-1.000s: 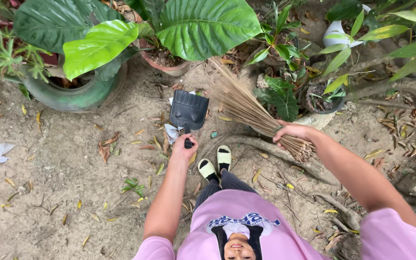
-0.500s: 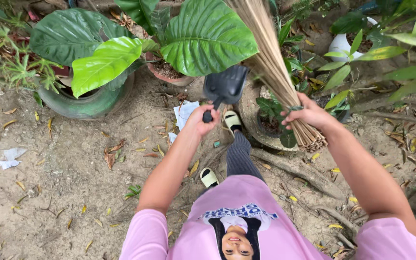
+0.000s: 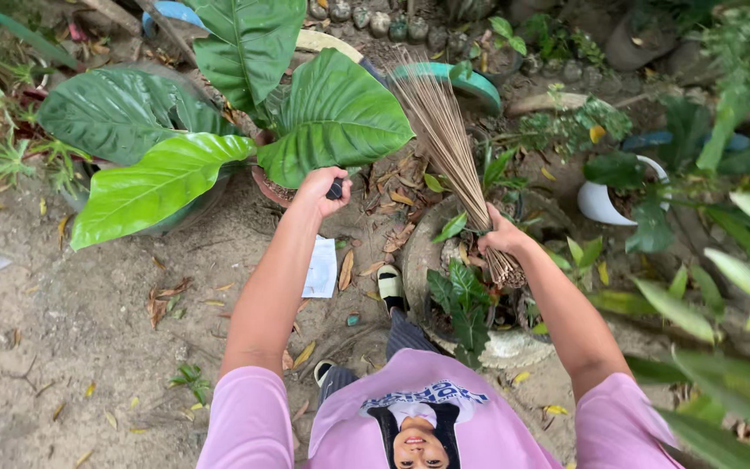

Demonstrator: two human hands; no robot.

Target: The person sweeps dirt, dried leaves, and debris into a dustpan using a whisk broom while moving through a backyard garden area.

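Broom point(image 3: 444, 130) now lifted higher; dustpan handle point(image 3: 334, 188) hidden under leaf point(image 3: 336, 117)

left hand point(image 3: 321, 188) under big leaf point(image 3: 333, 117) | stick broom point(image 3: 447, 139) right | paper scrap point(image 3: 321, 267) below

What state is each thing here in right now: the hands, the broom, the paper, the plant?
left hand: closed around a dark handle
right hand: gripping the stick broom
stick broom: bristles fanned, pointing away
white paper: lying flat on the soil
large-leaf plant: potted, leaves spread
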